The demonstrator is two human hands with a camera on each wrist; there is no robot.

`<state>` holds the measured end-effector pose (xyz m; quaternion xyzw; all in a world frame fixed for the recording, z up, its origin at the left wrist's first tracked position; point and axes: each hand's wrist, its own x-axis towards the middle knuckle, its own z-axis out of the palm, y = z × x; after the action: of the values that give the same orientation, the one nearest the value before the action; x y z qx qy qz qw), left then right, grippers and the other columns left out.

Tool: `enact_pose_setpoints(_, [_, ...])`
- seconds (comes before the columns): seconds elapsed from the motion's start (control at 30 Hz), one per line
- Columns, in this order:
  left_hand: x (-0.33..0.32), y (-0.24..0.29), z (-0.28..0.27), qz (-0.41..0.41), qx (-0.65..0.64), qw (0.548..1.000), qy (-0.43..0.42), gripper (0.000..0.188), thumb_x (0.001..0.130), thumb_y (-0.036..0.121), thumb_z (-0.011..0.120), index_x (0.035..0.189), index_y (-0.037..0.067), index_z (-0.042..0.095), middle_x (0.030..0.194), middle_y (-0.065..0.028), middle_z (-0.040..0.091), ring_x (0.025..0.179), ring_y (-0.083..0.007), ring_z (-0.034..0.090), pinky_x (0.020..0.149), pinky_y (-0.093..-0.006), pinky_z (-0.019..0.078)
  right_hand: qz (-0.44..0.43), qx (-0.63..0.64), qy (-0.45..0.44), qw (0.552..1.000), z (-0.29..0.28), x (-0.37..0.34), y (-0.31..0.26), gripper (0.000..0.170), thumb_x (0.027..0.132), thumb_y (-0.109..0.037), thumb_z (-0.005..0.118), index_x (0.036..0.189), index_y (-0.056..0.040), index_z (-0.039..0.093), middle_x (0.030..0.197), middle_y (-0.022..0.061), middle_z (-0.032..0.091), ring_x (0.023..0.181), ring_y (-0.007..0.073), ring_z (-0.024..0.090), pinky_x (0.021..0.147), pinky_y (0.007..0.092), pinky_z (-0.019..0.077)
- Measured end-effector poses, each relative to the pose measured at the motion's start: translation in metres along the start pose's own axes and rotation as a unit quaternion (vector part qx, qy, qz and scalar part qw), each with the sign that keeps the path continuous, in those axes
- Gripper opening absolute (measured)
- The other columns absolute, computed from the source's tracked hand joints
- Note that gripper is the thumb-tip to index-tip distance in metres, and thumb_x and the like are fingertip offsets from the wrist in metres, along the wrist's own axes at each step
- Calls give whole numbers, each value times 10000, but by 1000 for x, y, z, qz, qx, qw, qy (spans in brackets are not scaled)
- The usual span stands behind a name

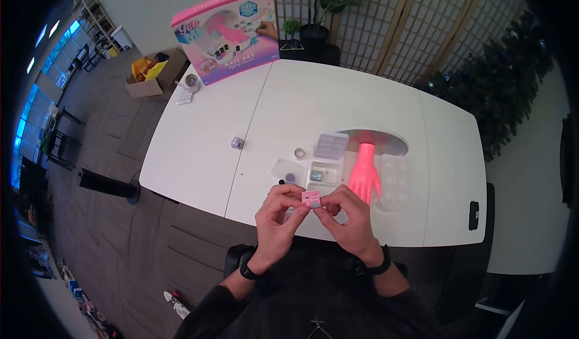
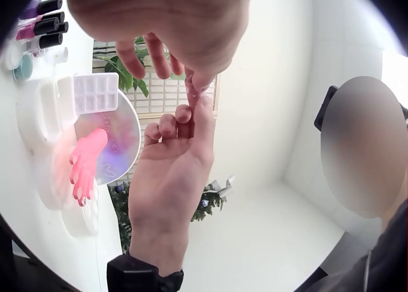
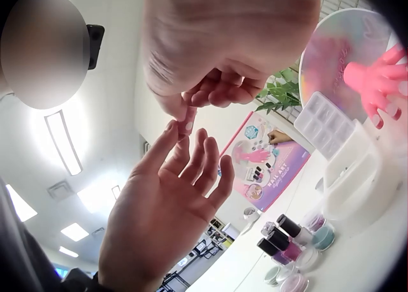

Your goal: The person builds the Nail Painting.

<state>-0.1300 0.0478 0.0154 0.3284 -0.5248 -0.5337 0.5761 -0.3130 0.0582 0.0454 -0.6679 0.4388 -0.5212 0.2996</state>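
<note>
Over the counter [image 1: 199,146], near its front edge, I hold a small pink slip [image 1: 310,198] up in the air, with both hands on it. My left hand [image 1: 277,221] pinches one side between thumb and fingers, and my right hand [image 1: 351,223] pinches the other, so the slip sits between them. Just beyond stands a white tray [image 3: 366,184] with a tilted palette [image 3: 326,125] at its back. Beside that, a pink model hand [image 1: 364,173] lies before a shiny disc [image 3: 331,43]. Capped bottles [image 3: 290,227] cluster left of the tray, and a box [image 1: 232,43] stands at the far left.
</note>
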Motion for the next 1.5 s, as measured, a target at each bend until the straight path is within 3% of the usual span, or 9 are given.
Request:
enact_pose_setpoints(0.43, [0, 11, 10, 10, -20, 999, 48, 310, 897, -50, 835, 1184, 38, 761, 1420, -129, 613, 1271, -244, 647, 1019, -391, 571, 67, 21, 11, 997, -8, 0, -6, 125, 946, -15, 825, 1030, -9, 732, 833, 31, 563, 726, 111, 522, 674, 285, 442])
enact_pose_setpoints(0.5, [3, 15, 3, 168, 291, 941, -34, 380, 837, -68, 853, 1190, 15, 740, 1446, -188, 587, 1278, -315, 663, 1043, -419, 586, 58, 15, 4, 998, -10, -5, -2, 128, 959, -30, 823, 1052, -9, 737, 866, 43, 607, 720, 116, 574, 665, 285, 478])
enact_pose_setpoints(0.53, [8, 19, 4, 212, 329, 919, -57, 422, 803, -70, 877, 1194, 12, 741, 1377, -189, 668, 1210, -328, 703, 996, -409, 601, 43, 7, -5, 999, -11, -6, 1, 135, 971, -45, 820, 1075, -8, 742, 899, 55, 650, 714, 121, 626, 657, 285, 514])
enact_pose_setpoints(0.67, [11, 15, 1, 179, 301, 934, -67, 378, 829, -86, 861, 1176, 12, 749, 1118, -145, 792, 1030, -307, 769, 901, -380, 610, 38, 15, -25, 999, -11, -7, 7, 142, 976, -51, 816, 1085, -6, 737, 942, 69, 682, 783, 142, 663, 709, 293, 540])
enact_pose_setpoints(0.93, [18, 6, 2, 146, 308, 937, -80, 325, 872, -63, 850, 1171, 18, 749, 1109, -125, 784, 1021, -294, 765, 875, -376, 601, 114, -10, -3, 993, -18, -8, 9, 213, 990, -59, 793, 1179, -25, 702, 1098, 87, 749, 937, 197, 751, 780, 337, 587])
enact_pose_setpoints(0.97, [22, 4, 3, 138, 315, 935, -86, 318, 879, -55, 848, 1171, 25, 750, 1098, -115, 783, 1014, -290, 763, 866, -377, 599, 113, -12, -4, 994, -19, -6, 12, 213, 990, -59, 793, 1179, -25, 702, 1098, 87, 749, 937, 197, 751, 780, 337, 587])
enact_pose_setpoints(1.03, [29, 0, 3, 141, 325, 931, -86, 302, 891, -38, 844, 1171, 31, 751, 1094, -111, 782, 1003, -289, 761, 858, -377, 596, -18, -120, -19, 992, -20, -2, 20, 252, 991, -52, 775, 1224, -33, 680, 1128, 100, 735, 970, 270, 759, 807, 377, 606])
enact_pose_setpoints(1.3, [45, -15, 2, 91, 339, 932, -90, 252, 931, 32, 829, 1164, 40, 735, 1080, -105, 783, 976, -311, 751, 830, -393, 591, 12, -211, -97, 973, -26, 20, 26, 197, 1020, -100, 738, 1187, -25, 666, 1095, 145, 732, 965, 345, 751, 781, 427, 604])
enact_pose_setpoints(1.5, [51, -29, 2, 85, 419, 901, -69, 257, 952, 112, 808, 1194, 70, 733, 1353, -146, 690, 1257, -378, 634, 1006, -459, 541, 69, -233, -108, 964, -19, 36, 59, 153, 1048, -120, 697, 1116, 4, 637, 1013, 180, 743, 885, 385, 744, 739, 462, 589])
